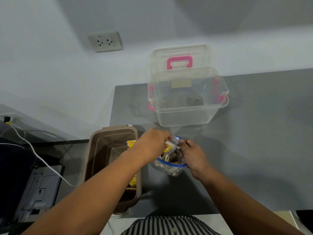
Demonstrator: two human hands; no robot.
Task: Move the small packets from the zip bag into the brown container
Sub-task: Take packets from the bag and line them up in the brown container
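Observation:
A clear zip bag (pixel 171 168) with a blue rim stands open on the grey table, with several small packets inside. My left hand (pixel 152 143) grips a yellow-and-white packet (pixel 169 147) at the bag's mouth. My right hand (pixel 193 157) pinches the bag's right rim and holds it open. The brown container (pixel 101 150) sits just left of the bag, under my left forearm. Yellow packets (pixel 131 144) lie along its right inner wall.
A clear plastic box (pixel 186 102) with pink latches stands behind the bag, its lid with a pink handle (pixel 179 62) leaning on the wall. A wall socket (pixel 105 41) is at the upper left. A white cable (pixel 42 160) and dark equipment lie at the left.

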